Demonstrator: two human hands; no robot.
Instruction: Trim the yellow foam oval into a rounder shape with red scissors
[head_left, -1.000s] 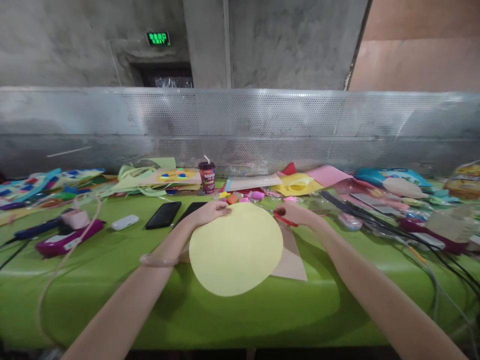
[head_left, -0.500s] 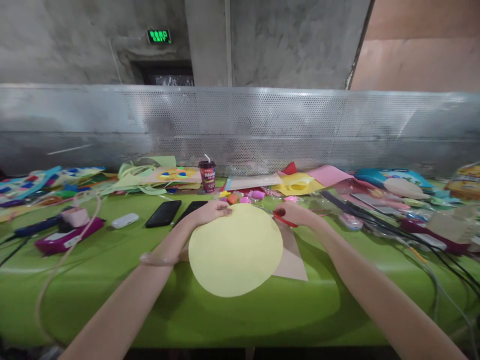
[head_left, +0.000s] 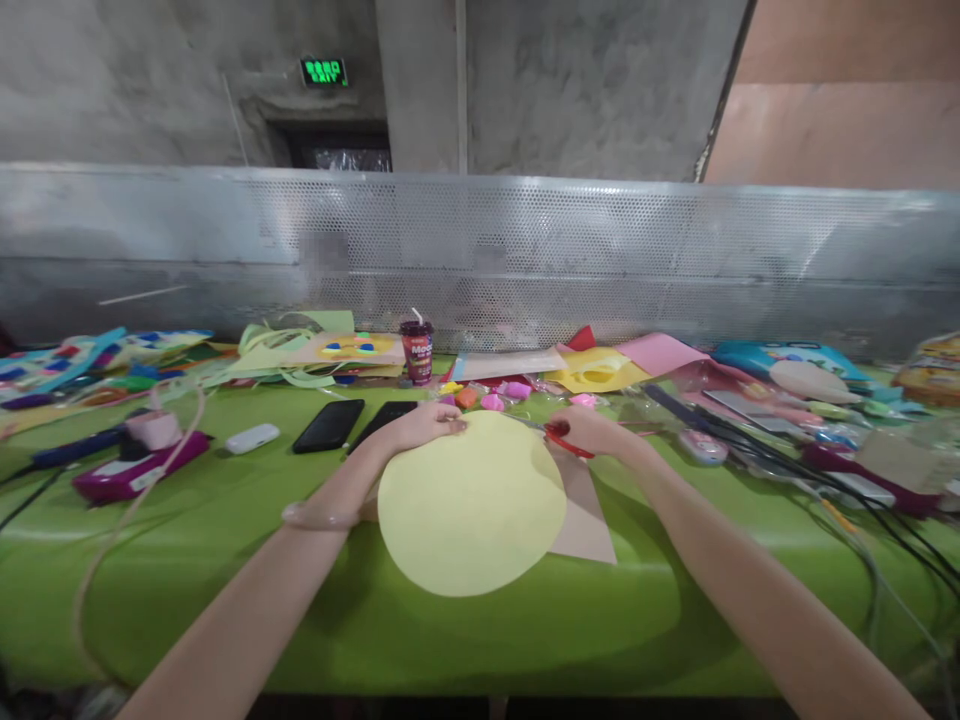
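A roundish sheet of pale yellow paper (head_left: 472, 510) is held up over the table, its edge cut in a curve. My left hand (head_left: 429, 425) pinches its upper left edge between thumb and fingers. At the upper right edge my right hand (head_left: 589, 432) grips red-handled scissors (head_left: 566, 442); the blades lie by the paper's rim and are mostly hard to see. Partly covered by the yellow sheet, a light pinkish-beige sheet (head_left: 585, 515) rests on the green table (head_left: 300, 600).
Behind my left hand lie two black phones (head_left: 328, 426) and a white case (head_left: 253, 439). A dark cup with a straw (head_left: 417, 350) stands at the back among craft papers (head_left: 315, 355). Cables (head_left: 757, 445) and packets crowd the right; a purple pouch (head_left: 142, 470) lies left.
Both hands stay almost in place, with the yellow paper and scissors held as before. The whole view has shifted very slightly.
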